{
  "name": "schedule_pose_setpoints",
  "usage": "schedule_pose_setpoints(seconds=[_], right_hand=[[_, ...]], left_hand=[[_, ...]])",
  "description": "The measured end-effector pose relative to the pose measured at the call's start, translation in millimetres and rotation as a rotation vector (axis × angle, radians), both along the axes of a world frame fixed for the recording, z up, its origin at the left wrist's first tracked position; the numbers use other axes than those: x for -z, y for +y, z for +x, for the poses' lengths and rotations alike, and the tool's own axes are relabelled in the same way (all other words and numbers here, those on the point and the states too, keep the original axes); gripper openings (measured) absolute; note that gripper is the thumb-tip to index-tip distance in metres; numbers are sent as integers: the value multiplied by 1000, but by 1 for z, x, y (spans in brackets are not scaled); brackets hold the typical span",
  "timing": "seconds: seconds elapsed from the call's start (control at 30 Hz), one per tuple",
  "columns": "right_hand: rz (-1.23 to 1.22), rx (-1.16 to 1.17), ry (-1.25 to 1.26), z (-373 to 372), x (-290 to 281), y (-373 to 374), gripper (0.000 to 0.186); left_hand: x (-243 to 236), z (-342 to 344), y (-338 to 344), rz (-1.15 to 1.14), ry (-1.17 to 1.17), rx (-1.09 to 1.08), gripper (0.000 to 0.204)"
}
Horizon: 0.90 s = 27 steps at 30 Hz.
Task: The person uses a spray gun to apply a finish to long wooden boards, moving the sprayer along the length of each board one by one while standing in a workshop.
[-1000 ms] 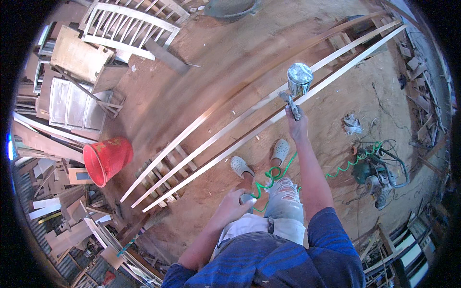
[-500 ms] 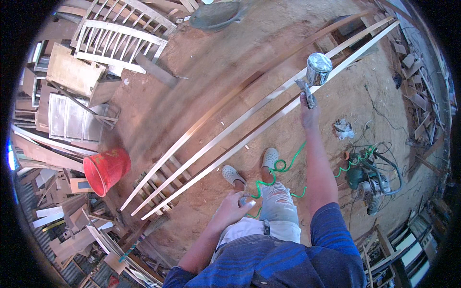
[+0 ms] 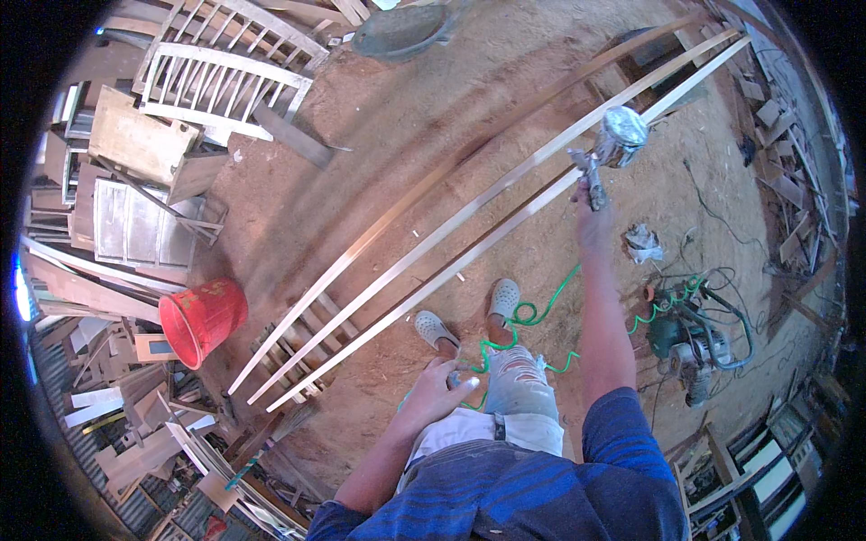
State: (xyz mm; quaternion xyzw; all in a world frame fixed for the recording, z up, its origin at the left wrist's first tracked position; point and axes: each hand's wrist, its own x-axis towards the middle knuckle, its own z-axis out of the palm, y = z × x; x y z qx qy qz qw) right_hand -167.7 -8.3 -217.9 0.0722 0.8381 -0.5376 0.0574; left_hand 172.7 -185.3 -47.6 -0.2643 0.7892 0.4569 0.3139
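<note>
My right hand [image 3: 593, 221], arm stretched out ahead, grips a spray gun [image 3: 592, 176] topped by a silver cup [image 3: 622, 140] with whitish smears. The gun hangs over the far right part of the nearest of three long wooden strips [image 3: 424, 298]. Beyond it run the middle strip [image 3: 469, 214] and the farthest strip [image 3: 361, 245], browner along its far part. Close to my waist, my left hand [image 3: 435, 392] is curled with its thumb out; what lies inside it is mostly hidden. A coiled green hose [image 3: 526, 316] loops beside it and past my legs.
An air compressor [image 3: 690, 347] sits on the dirt floor at right, near a crumpled white bag [image 3: 642, 242]. A red bucket [image 3: 203, 325] stands left of the strips' near ends. Slatted wooden frames [image 3: 225, 81] and boards crowd the left; a dark basin [image 3: 401, 32] lies far ahead.
My right hand has shifted a little right and toward me with the spray gun, whose cup now leans more. My left hand has stayed almost in place.
</note>
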Motion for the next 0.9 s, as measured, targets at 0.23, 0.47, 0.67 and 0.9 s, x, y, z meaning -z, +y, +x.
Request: schedule_pose_setpoints(seconds=[0.23,0.47,0.67,0.9], right_hand=[[-113,-154,-28,41,-4,-25,34],[-104,-119,8,3,20,-13,32],[-148,-7,-3,-55,36,12,34],[-64,72,41,-123,31,46,40]], left_hand=[[3,8,3,-35,28,9,50],[-2,-12,9,14,-109,-14,48],[-6,-38,23,-31,-37,29,47],[-19,-71,37,-7,-103,76,45]])
